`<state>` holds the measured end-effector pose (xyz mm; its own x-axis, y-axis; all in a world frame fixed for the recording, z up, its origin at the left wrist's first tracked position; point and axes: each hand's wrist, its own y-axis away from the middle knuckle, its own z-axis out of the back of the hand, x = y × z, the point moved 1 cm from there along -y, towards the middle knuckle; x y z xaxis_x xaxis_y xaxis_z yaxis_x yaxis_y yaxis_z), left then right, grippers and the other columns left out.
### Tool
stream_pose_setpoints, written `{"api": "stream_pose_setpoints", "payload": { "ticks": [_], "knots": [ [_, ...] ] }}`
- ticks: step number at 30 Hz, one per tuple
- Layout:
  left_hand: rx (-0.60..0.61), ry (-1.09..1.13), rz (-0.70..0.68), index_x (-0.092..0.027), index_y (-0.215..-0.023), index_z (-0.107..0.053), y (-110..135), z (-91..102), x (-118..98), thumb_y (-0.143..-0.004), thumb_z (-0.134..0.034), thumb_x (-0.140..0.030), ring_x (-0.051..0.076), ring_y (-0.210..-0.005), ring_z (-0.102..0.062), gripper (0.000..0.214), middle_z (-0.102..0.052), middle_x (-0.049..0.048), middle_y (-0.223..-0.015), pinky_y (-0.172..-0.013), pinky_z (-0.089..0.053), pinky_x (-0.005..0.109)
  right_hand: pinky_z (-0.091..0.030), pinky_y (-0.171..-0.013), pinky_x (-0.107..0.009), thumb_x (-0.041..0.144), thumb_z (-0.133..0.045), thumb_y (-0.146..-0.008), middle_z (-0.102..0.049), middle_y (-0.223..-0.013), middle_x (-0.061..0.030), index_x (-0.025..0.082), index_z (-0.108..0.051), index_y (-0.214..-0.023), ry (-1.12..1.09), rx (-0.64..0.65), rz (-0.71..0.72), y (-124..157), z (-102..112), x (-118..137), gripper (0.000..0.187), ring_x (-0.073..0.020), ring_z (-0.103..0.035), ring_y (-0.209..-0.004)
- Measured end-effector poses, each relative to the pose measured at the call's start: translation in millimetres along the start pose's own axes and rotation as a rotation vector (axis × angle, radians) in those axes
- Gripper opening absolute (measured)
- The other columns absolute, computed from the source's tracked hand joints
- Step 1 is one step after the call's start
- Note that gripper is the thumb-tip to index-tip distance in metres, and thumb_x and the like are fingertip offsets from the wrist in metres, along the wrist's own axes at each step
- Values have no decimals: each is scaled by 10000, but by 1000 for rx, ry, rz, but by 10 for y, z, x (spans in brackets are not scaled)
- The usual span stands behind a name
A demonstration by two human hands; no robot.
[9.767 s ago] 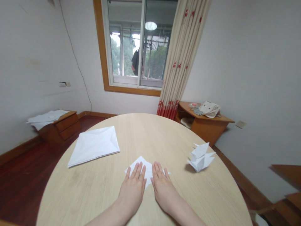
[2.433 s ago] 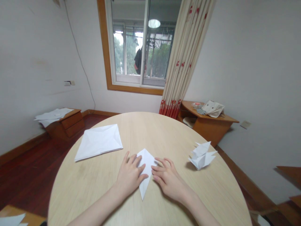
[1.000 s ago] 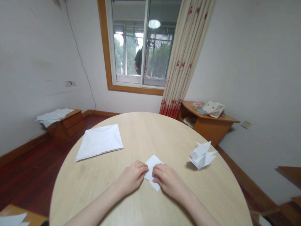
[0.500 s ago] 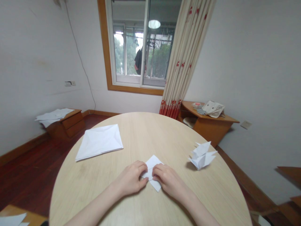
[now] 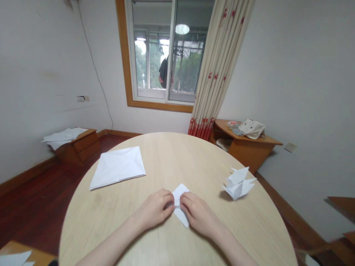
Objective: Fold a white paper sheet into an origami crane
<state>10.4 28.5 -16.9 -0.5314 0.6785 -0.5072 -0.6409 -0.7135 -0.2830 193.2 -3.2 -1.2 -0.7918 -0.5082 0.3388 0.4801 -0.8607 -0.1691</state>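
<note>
A small folded sheet of white paper (image 5: 181, 190) lies on the round wooden table (image 5: 177, 155) right in front of me. My left hand (image 5: 159, 206) pinches its left side, fingers curled and thumb below. On the opposite side my right hand (image 5: 195, 210) grips it the same way, so both hands cover its side corners. The far tip and the near tip show between my hands, and a fold runs across the middle near my fingertips.
At the left of the table lies a stack of white paper (image 5: 119, 166). Several folded paper figures (image 5: 239, 184) stand clustered at the right. Behind are a window, a curtain (image 5: 213, 74), a corner desk with a cloth bag (image 5: 251, 128) and a low cabinet (image 5: 83, 146) bearing papers.
My left thumb has moved up and closer to the fingers at the fold. The paper between my hands looks narrower, its left side now more covered.
</note>
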Motion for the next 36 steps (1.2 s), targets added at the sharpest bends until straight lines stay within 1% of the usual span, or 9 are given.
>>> {"api": "stream_pose_setpoints", "payload": {
  "ticks": [8,14,17,24,29,33,35,36],
  "knots": [
    [-19,38,14,-191,-863,-631,-20,-16,20,-886,-510,-147,189,-925,-581,131,-648,42,-930,-833,-463,293,-444,-790,-340,132,-417,-933,-603,-952,-76,163,-569,-917,141,-62,-23,-34,-111,-8,156,-216,-554,-898],
    [-48,26,57,-186,-884,-569,-17,-48,16,-882,-489,-140,194,-882,-562,92,-606,42,-901,-782,-460,301,-431,-780,-353,175,-437,-937,-595,-973,-87,154,-573,-939,184,-70,-73,-54,-125,-14,138,-227,-545,-904],
    [-48,29,70,-188,-876,-551,-21,-45,1,-882,-487,-139,196,-887,-550,80,-591,40,-901,-782,-452,305,-424,-783,-361,191,-428,-943,-592,-980,-94,148,-577,-954,197,-57,-104,-67,-146,-22,156,-235,-540,-909],
    [-49,1,85,-190,-846,-544,-30,-72,3,-875,-508,-117,201,-896,-528,86,-578,31,-896,-792,-426,309,-406,-793,-363,203,-443,-937,-583,-994,-102,149,-587,-952,204,-38,-141,-81,-161,-24,154,-242,-528,-923],
    [-51,7,64,-193,-874,-551,-30,-94,28,-886,-520,-109,196,-928,-516,90,-574,28,-930,-810,-400,303,-390,-819,-367,185,-466,-920,-566,-1032,-115,144,-586,-950,191,-26,-169,-90,-162,-12,131,-250,-511,-962],
    [-12,-74,88,-208,-914,-556,-42,-58,31,-890,-552,-150,212,-958,-498,62,-578,19,-969,-825,-352,341,-381,-820,-369,184,-501,-897,-549,-1042,-106,159,-564,-921,160,-41,-189,-97,-176,-46,73,-248,-499,-971],
    [5,-89,113,-218,-946,-553,-48,-34,34,-894,-561,-178,215,-980,-489,66,-574,16,-996,-847,-324,363,-379,-810,-360,208,-537,-882,-543,-1018,-89,177,-550,-870,131,-54,-197,-100,-171,-83,35,-240,-498,-960],
    [12,-87,127,-223,-960,-552,-50,-24,37,-895,-564,-190,215,-991,-486,74,-570,14,-1006,-859,-311,372,-378,-807,-353,221,-555,-875,-539,-1003,-79,184,-541,-841,114,-58,-201,-101,-164,-102,51,-235,-498,-957]
  ]
}}
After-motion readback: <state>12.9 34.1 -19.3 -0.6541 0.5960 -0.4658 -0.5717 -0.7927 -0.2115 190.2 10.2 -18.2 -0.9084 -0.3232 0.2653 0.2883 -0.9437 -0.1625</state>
